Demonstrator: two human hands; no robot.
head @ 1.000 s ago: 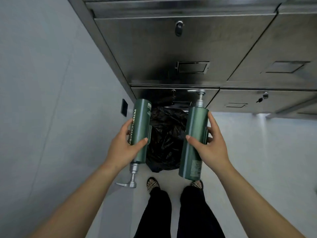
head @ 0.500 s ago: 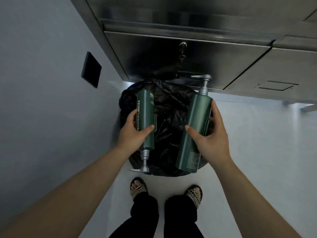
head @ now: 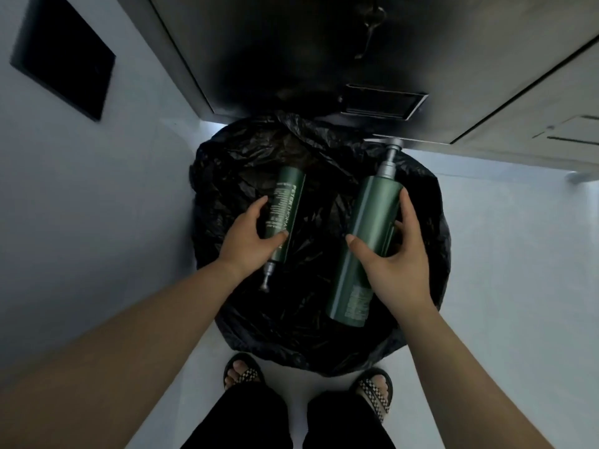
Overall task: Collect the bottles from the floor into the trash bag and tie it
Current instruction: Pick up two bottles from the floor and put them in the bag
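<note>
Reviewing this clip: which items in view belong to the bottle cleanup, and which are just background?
Job: left hand, gripping one green pump bottle; right hand, gripping the other pump bottle; black trash bag below them.
Background: steel cabinet, black wall panel, sandals.

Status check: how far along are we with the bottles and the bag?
Done: no bottle lies on the visible floor. In hand: the left hand grips the left bottle, the right hand the right bottle, both over the open trash bag. Left: drop them in, then tie the bag.
</note>
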